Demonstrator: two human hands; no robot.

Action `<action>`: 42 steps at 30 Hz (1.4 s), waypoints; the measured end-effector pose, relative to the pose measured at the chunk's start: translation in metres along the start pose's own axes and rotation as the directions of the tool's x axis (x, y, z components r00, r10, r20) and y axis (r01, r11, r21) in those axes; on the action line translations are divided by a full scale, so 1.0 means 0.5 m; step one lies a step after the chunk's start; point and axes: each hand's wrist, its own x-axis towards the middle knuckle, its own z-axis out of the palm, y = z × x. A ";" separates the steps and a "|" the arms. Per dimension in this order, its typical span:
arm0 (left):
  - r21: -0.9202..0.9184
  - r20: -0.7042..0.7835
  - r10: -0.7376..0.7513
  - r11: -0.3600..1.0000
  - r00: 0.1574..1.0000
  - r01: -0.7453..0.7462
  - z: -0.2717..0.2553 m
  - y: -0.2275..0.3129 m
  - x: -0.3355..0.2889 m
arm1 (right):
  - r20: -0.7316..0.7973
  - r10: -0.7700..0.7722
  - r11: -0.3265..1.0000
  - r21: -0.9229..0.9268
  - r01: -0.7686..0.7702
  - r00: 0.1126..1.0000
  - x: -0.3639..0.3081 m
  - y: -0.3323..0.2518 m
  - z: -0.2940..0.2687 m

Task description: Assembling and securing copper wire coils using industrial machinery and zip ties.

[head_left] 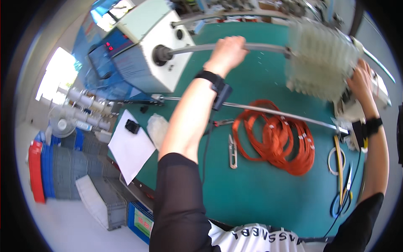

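Note:
My left hand (228, 51) is closed around a long grey metal shaft (266, 47). That shaft runs from the dark chuck (161, 55) of a white box-shaped machine (161, 46) on the left. At its right end sits a translucent ribbed plastic former (321, 59), blurred. Beside the former's right edge is my right hand (361, 80), its fingers curled; what they grip is partly hidden. Below, bundled coils of orange-brown wire (289, 145) lie on the green work mat (252, 197), under a thin steel rod (281, 112).
Small thread snips (233, 153) lie left of the coils. Scissors (347, 189), a yellow stick (339, 168) and a white ring (330, 161) are at right. White paper (131, 147) and a clear bag (158, 130) lie at left. Grey bins (111, 206) stand beyond the left edge.

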 end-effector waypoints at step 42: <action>-0.799 0.557 0.305 -0.057 0.773 0.598 -0.255 0.534 -0.234 | 0.530 -0.049 -0.411 0.762 -0.500 0.847 -0.388 -0.215 -0.274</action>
